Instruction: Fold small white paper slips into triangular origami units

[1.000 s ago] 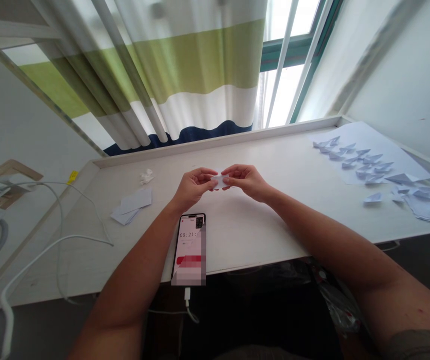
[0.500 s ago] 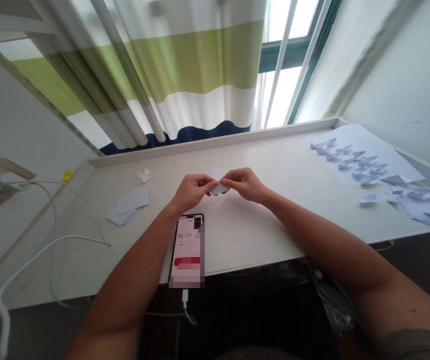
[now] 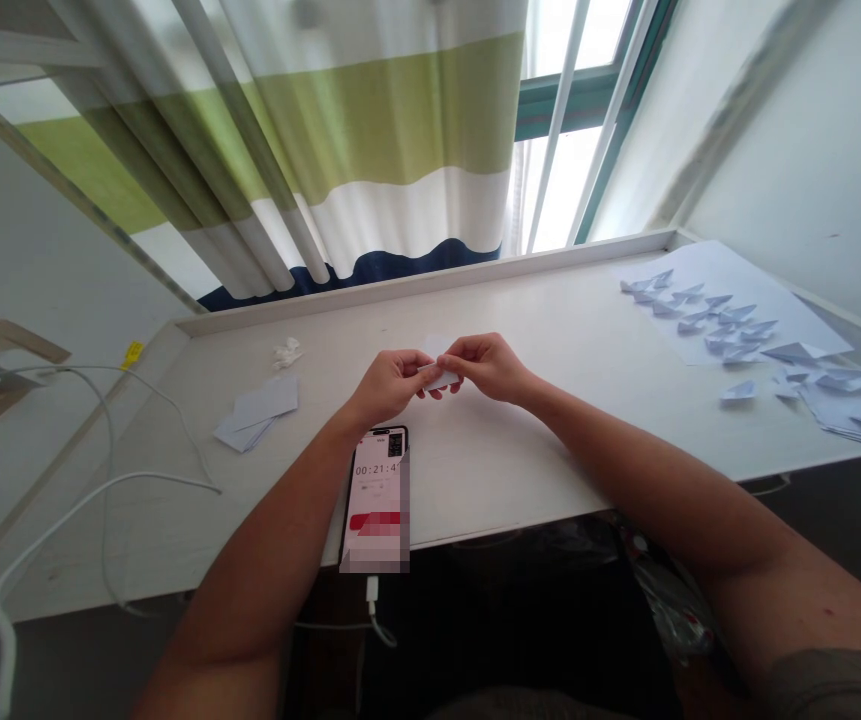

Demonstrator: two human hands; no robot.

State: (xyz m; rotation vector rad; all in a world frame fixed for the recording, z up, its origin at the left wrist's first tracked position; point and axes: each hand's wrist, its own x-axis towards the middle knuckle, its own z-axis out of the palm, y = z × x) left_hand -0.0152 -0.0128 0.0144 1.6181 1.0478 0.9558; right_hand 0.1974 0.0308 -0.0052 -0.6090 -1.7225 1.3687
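Small piece of paper point(image 3: 443, 381) is up between both hands, over the middle of the white table point(image 3: 520, 450). Left hand point(image 3: 391, 385) pinches its left end, right hand point(image 3: 491, 368) pinches the right; thumbs nearly meet on top and cover most of it, so can't tell how the creases lie. Main risk, I'd say: uneven thumb pressure lets the layers slip and a crease sets crooked. Pulling the pinches apart too hard could tear it; squeezing could crumple it. Second risk: phone point(image 3: 376, 490) lies at the front edge, right by the left forearm, so an elbow swing could nudge it off. Loose slips point(image 3: 269, 402) on the left and folded paper shapes point(image 3: 737, 391) on the right are well apart from the hands; both look light enough to scatter if a sleeve brushes them.
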